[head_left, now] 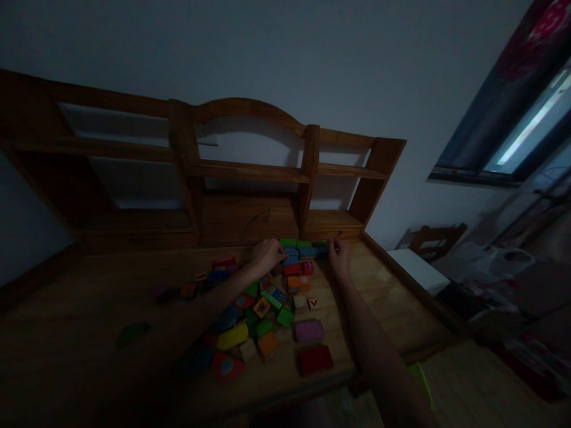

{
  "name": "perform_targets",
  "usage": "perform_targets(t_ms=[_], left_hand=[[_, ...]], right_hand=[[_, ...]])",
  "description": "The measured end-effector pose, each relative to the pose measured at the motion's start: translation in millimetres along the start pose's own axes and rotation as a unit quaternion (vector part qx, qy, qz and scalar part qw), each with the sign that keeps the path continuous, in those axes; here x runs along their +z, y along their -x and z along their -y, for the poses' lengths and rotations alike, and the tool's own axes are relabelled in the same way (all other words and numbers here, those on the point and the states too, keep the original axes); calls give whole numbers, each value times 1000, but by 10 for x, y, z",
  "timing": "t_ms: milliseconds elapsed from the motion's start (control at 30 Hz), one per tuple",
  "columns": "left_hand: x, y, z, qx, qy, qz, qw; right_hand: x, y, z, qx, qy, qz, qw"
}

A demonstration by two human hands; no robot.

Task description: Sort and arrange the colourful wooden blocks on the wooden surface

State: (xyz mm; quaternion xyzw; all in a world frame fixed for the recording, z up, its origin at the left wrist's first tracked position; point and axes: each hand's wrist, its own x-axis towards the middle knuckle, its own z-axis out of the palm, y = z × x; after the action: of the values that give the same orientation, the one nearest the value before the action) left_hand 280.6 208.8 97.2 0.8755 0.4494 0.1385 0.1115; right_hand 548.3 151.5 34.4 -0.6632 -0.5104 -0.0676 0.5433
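My left hand (266, 257) is closed, its fingertips on the left end of a blue block (291, 257) at the back of the desk. At the other end of the same row, my right hand (339, 258) has its fingers closed at a dark blue block (322, 252); its exact grip is hard to see in the dim light. Behind the blue row stand green blocks (288, 243). Nearer to me lie red blocks (293, 270), orange blocks (298, 284), a small letter block (313, 304), a pink block (308, 330) and a dark red block (316, 359).
Loose coloured blocks (232, 337) are heaped left of centre, partly under my left forearm. A wooden shelf unit (250, 172) stands along the desk's back edge. A green piece (132, 334) lies far left. Right of the desk are a white surface (417, 270) and a wooden chair (435, 242).
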Motion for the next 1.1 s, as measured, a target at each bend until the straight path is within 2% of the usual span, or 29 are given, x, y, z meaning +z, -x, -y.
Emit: perform_targets(t_ms=[300,700,900,1100], left_hand=[[-9,43,-76,-31,38,33,998],[108,-70,14,-20,69,64,995],[125,-65,20,-22,73,54,996],[73,-35,-12,11,93,25,995]], right_hand=[[-9,9,15,-3,4,-5,1000],[2,0,12,5,5,0,1000],[-12,4,38,7,2,0,1000],[0,3,23,13,0,-4,1000]])
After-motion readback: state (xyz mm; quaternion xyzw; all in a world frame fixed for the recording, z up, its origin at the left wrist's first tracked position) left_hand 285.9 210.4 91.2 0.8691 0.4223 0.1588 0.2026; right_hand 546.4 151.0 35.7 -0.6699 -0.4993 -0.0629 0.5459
